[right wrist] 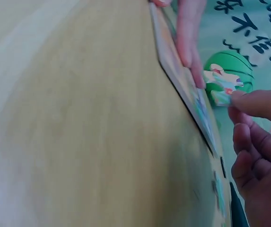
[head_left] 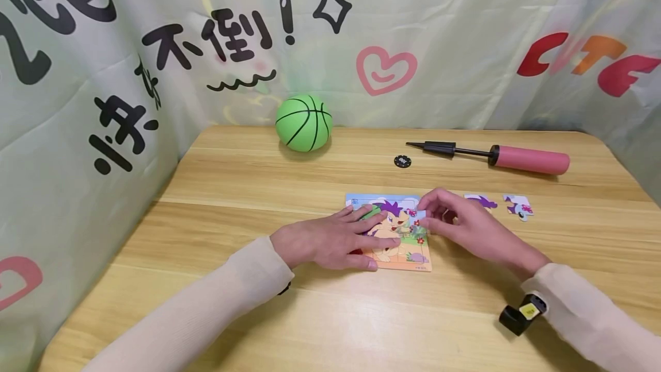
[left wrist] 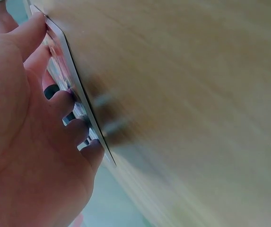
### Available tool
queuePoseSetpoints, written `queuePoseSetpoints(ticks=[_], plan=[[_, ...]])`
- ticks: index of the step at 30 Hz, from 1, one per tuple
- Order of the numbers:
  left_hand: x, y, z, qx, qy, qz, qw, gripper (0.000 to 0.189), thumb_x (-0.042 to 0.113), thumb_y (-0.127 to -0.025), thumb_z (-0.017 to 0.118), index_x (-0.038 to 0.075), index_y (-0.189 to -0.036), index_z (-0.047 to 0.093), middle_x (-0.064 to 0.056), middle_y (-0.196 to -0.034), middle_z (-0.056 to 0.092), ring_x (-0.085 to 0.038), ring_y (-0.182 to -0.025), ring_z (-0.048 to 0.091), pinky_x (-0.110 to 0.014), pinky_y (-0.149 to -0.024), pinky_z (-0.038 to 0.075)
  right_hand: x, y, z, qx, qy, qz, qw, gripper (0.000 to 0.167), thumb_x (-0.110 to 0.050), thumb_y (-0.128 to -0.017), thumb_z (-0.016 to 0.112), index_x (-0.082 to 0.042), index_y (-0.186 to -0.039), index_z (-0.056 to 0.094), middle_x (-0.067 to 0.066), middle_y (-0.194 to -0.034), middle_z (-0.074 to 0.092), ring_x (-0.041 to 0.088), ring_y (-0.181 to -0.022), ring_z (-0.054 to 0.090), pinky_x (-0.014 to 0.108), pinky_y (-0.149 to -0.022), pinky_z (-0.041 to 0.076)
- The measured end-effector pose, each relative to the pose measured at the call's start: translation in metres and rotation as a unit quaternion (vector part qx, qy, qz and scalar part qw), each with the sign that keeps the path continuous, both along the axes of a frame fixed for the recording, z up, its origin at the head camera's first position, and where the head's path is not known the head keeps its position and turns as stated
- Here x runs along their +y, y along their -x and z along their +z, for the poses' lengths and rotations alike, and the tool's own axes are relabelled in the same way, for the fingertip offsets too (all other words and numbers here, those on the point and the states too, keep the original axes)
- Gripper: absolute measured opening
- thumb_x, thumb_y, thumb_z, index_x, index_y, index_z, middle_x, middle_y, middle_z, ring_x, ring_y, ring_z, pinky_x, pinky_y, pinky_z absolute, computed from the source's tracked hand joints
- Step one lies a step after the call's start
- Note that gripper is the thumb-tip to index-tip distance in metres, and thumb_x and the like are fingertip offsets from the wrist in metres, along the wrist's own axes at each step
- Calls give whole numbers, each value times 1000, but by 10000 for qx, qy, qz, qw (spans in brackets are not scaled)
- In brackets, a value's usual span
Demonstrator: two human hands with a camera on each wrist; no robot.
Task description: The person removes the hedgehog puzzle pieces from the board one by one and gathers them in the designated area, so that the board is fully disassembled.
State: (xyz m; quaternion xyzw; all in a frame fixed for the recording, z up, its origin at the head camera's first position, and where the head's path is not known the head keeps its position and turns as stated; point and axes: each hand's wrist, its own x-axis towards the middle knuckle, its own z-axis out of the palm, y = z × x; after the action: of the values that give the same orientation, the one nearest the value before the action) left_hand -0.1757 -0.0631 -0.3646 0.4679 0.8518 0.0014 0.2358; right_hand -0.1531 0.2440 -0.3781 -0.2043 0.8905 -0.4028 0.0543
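A cartoon jigsaw puzzle (head_left: 420, 257) in a flat rectangular tray lies on the table. Spread over its left part, my left hand (head_left: 330, 240) rests with fingers straight; the left wrist view shows its fingertips along the puzzle's edge (left wrist: 85, 97). At the right side, thumb and fingers of my right hand (head_left: 472, 225) pinch a puzzle piece (right wrist: 224, 81), held up over the puzzle in the right wrist view. To the right of this hand lie two loose pieces, a purple one (head_left: 481, 201) and one with a pink flower (head_left: 518, 208).
On the wooden table (head_left: 217, 188), a green ball (head_left: 304, 123) sits at the back. A black round chip (head_left: 402, 161) and a pink hand pump (head_left: 532, 159) lie behind the puzzle. A printed white cloth (head_left: 454, 27) hangs along the table's back and sides.
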Motion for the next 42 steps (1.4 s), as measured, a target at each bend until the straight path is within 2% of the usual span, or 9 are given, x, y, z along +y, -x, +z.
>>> queuePoseSetpoints(ticks=[6, 10, 14, 18, 22, 26, 30, 34, 42], plan=[[0, 0, -1, 10, -41, -25, 10000, 61, 59, -114, 43, 53, -171, 22, 3, -186, -5, -28, -172, -11, -52, -140, -2, 41, -9, 1, 72, 263, -466, 9985, 18, -14, -106, 73, -14, -124, 70, 0, -102, 70, 13, -87, 64, 24, -71, 53], [0, 1, -1, -29, -37, -12, 10000, 61, 58, -114, 44, 53, -171, 22, 4, -186, -6, -28, -172, -13, -51, -140, -3, 82, -19, -3, -94, 313, -1016, 9943, 21, -12, -105, 74, -10, -127, 70, -8, -103, 73, 7, -88, 65, 23, -68, 51], [0, 1, 0, -66, -7, 7, 10000, 62, 58, -114, 44, 52, -171, 21, 4, -186, -6, -28, -172, -13, -51, -140, -4, 117, -29, -8, -320, 67, -1507, 9880, 19, -17, -107, 72, -13, -126, 69, -18, -100, 72, 4, -85, 64, 26, -63, 47], [-1, 1, 0, -62, 3, -5, 10000, 62, 58, -114, 43, 51, -172, 21, 3, -186, -5, -28, -171, -13, -52, -140, -3, 142, -39, -13, -431, -245, -1726, 9838, 16, -19, -109, 70, -12, -124, 68, -17, -94, 72, 6, -80, 61, 28, -59, 45], [-2, 1, -1, -57, -28, -23, 10000, 62, 58, -115, 42, 50, -172, 21, 2, -186, -5, -28, -171, -13, -53, -140, -2, 155, -43, -17, -404, -658, -1764, 9813, 21, -21, -110, 68, -6, -125, 67, -15, -90, 70, 8, -76, 57, 29, -58, 42], [-2, 0, 0, -79, -85, -33, 9999, 61, 58, -115, 42, 49, -172, 23, 2, -186, -6, -28, -172, -13, -54, -140, -2, 163, -43, -20, -307, -916, -1684, 9810, 25, -19, -110, 67, -1, -128, 67, -16, -92, 70, 5, -78, 57, 25, -60, 41], [-1, 0, 0, -96, -115, -34, 9999, 61, 58, -115, 43, 48, -172, 23, 2, -186, -5, -29, -172, -12, -54, -140, -2, 168, -41, -22, -111, -1099, -1616, 9807, 26, -17, -111, 66, 2, -129, 68, -22, -95, 68, 0, -80, 55, 17, -63, 42], [0, 0, 0, -114, -108, -26, 9999, 62, 58, -115, 42, 48, -172, 22, 1, -186, -5, -29, -172, -12, -53, -140, -2, 171, -40, -23, 138, -1386, -1615, 9770, 27, -18, -111, 65, 1, -130, 71, -27, -97, 65, 0, -76, 52, 16, -62, 42], [0, 0, 0, -109, -96, -4, 9999, 62, 58, -115, 42, 50, -172, 21, 2, -186, -5, -30, -172, -12, -53, -140, -2, 168, -39, -23, 345, -1656, -1612, 9723, 29, -23, -102, 80, -5, -125, 76, -11, -93, 67, 1, -73, 48, 18, -61, 37]])
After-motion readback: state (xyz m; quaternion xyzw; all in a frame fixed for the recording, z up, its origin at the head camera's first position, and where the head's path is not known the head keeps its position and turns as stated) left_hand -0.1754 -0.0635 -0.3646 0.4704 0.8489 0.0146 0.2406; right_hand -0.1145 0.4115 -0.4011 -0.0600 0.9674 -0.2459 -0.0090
